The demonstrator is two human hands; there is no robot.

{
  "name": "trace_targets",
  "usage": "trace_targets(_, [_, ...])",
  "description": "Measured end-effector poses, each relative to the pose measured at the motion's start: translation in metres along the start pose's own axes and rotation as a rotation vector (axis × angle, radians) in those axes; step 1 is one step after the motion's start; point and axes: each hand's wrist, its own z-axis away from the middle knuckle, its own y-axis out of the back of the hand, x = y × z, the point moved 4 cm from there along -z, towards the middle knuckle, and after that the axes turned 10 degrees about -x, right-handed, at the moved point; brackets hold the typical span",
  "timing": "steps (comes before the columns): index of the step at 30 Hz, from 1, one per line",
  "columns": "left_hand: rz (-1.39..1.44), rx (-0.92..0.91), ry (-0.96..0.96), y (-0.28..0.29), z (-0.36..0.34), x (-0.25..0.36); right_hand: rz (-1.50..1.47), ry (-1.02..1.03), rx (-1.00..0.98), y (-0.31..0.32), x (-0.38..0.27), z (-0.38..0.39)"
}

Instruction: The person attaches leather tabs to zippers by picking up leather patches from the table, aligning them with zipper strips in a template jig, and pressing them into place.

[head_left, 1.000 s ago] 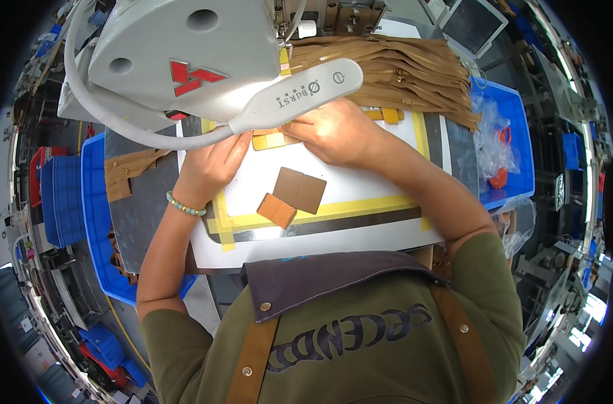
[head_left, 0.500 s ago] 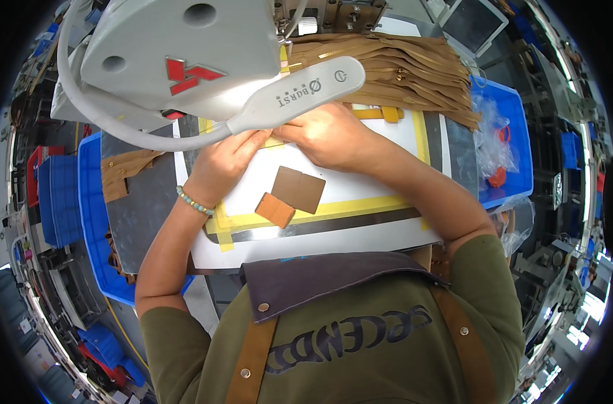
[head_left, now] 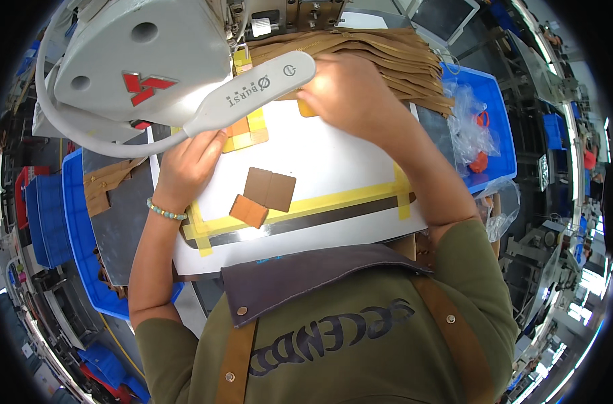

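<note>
My left hand (head_left: 193, 165) rests on the white work board (head_left: 320, 161), its fingers pressed together at the left edge of a flat yellow piece (head_left: 258, 138). A small orange patch (head_left: 239, 126) lies on that piece, partly behind the lamp. My right hand (head_left: 357, 97) is curled in front of a pile of brown zippers (head_left: 387, 50), and the lamp head covers some of its fingertips. Another yellow piece (head_left: 307, 108) shows just below these fingers. Nearer me lie a folded brown patch (head_left: 270, 189) and an orange leather patch (head_left: 248, 211).
A grey lamp (head_left: 252, 91) on a bent neck hangs over the work, beside the sewing machine (head_left: 141, 60). Blue bins stand at the right (head_left: 498, 128) and left (head_left: 74, 222); the right one holds clear plastic bags (head_left: 471, 128). Yellow tape (head_left: 300, 202) borders the board.
My right hand has moved away from my left hand toward the zipper pile. The yellow piece by my left hand now shows more. The whole view has shifted slightly.
</note>
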Motion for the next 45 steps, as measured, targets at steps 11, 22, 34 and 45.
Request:
trace_targets(11, [0.052, 0.002, 0.006, 0.004, -0.005, 0.001, 0.104, -0.123, -0.159, -0.013, 0.018, 0.004])
trace_targets(22, [0.033, 0.017, -0.014, 0.004, -0.003, -0.002, 0.153, -0.058, -0.107, -0.015, 0.002, 0.004])
trace_targets(34, [0.046, 0.046, -0.009, 0.007, -0.004, -0.001, -0.510, -0.247, -0.277, -0.002, 0.054, 0.005])
trace_targets(45, [-0.004, 0.051, -0.044, 0.005, -0.001, -0.001, -1.093, -0.326, -0.323, -0.007, 0.018, -0.006])
